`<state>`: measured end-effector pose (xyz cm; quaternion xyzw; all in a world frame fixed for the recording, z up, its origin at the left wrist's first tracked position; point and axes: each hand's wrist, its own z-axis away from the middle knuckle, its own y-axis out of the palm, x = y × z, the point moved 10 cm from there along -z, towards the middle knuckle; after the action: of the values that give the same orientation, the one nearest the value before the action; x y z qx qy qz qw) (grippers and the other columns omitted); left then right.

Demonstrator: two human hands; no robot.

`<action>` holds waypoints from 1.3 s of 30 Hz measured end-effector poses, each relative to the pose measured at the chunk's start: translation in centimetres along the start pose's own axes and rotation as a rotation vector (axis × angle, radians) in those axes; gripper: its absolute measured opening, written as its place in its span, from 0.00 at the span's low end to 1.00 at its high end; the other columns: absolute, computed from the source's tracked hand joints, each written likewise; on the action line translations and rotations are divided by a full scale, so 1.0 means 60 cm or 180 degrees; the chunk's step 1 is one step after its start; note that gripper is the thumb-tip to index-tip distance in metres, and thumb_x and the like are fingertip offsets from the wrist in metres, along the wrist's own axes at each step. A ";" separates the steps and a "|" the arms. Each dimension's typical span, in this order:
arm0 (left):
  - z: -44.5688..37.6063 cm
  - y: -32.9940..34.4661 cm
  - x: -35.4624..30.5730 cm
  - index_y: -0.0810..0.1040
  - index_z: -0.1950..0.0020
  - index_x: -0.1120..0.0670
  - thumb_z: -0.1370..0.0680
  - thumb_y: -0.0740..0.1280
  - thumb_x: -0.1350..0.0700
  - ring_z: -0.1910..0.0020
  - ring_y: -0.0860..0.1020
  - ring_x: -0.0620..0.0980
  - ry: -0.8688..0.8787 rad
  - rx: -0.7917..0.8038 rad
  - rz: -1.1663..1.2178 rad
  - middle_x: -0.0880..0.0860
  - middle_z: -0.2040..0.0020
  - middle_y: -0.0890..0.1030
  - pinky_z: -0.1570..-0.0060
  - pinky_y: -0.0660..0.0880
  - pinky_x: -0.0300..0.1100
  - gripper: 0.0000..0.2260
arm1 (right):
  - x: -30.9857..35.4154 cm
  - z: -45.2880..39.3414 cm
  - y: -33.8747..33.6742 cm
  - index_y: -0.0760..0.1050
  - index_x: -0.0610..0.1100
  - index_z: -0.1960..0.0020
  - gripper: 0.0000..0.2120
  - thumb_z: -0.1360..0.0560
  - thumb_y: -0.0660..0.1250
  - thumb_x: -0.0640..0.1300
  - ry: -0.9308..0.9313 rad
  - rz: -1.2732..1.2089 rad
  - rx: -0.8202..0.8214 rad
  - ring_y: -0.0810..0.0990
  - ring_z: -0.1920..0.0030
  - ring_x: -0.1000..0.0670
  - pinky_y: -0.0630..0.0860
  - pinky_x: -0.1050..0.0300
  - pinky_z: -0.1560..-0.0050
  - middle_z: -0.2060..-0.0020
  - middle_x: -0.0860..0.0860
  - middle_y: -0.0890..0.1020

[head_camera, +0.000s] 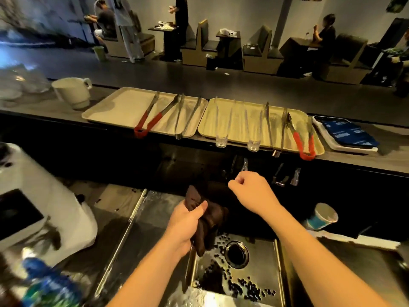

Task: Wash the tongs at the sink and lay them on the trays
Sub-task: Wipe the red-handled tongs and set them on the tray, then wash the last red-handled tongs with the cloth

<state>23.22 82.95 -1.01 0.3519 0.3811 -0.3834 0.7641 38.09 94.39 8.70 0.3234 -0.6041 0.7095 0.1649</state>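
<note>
My left hand (188,222) grips a dark brown cloth (210,220) above the steel sink (274,267); a thin metal piece pokes down below that hand, perhaps tongs, but I cannot tell. My right hand (252,191) hovers over the sink's back edge, fingers curled with nothing in them. Two beige trays sit on the counter behind. The left tray (110,109) holds red-handled tongs (150,120) and plain metal tongs (183,118). The right tray (243,127) carries several tongs, clear plastic, metal, and a red-handled pair (303,140).
Dark beans litter the sink around the drain (235,253). A white machine (39,202) stands left, a white pitcher (73,91) at the back left, a blue paper cup (323,216) right, a blue pack on a white tray (349,134) far right. People sit at booths behind.
</note>
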 end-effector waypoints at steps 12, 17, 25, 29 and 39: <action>0.243 -0.442 0.026 0.79 0.44 0.61 0.20 0.69 0.62 0.52 0.84 0.59 0.0317 -0.1150 0.0657 0.63 0.50 0.85 0.45 0.80 0.57 0.06 | 0.302 0.250 0.391 0.70 0.48 0.69 0.14 0.27 0.69 0.51 -0.1099 -0.0043 0.1335 0.72 0.70 0.56 0.65 0.62 0.70 0.74 0.53 0.74; 0.369 -0.655 0.083 0.79 0.54 0.55 0.21 0.69 0.63 0.66 0.82 0.51 0.0436 -0.1758 0.1004 0.56 0.61 0.84 0.53 0.80 0.49 0.04 | 0.434 0.402 0.550 0.71 0.47 0.69 0.15 0.27 0.70 0.48 -0.1618 0.0057 0.1750 0.72 0.70 0.56 0.65 0.66 0.70 0.74 0.54 0.73; 0.463 -0.837 0.167 0.78 0.48 0.58 0.19 0.67 0.60 0.61 0.82 0.56 0.0288 -0.2317 0.1535 0.58 0.58 0.82 0.56 0.79 0.48 0.02 | 0.513 0.500 0.714 0.69 0.43 0.68 0.14 0.26 0.68 0.43 -0.1847 0.0287 0.2239 0.72 0.66 0.48 0.63 0.61 0.71 0.72 0.49 0.73; 0.448 -0.867 0.190 0.76 0.49 0.58 0.18 0.65 0.61 0.74 0.81 0.51 0.0174 -0.2418 0.1634 0.57 0.61 0.80 0.73 0.76 0.41 0.01 | 0.511 0.465 0.786 0.77 0.40 0.57 0.09 0.26 0.66 0.46 -0.1761 0.0708 0.2328 0.80 0.58 0.41 0.73 0.53 0.62 0.62 0.43 0.82; 0.344 -0.911 0.200 0.76 0.48 0.63 0.21 0.66 0.55 0.75 0.80 0.50 -0.0137 -0.2526 0.1483 0.57 0.66 0.79 0.73 0.76 0.43 0.10 | 0.484 0.375 0.976 0.76 0.41 0.43 0.20 0.27 0.69 0.53 -0.2380 0.1656 0.2210 0.69 0.38 0.39 0.74 0.47 0.41 0.40 0.43 0.67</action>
<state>-12.04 36.96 -15.16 0.1003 0.3932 -0.0330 0.9134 -13.99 55.50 -14.75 0.4282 -0.4126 0.7209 -0.3560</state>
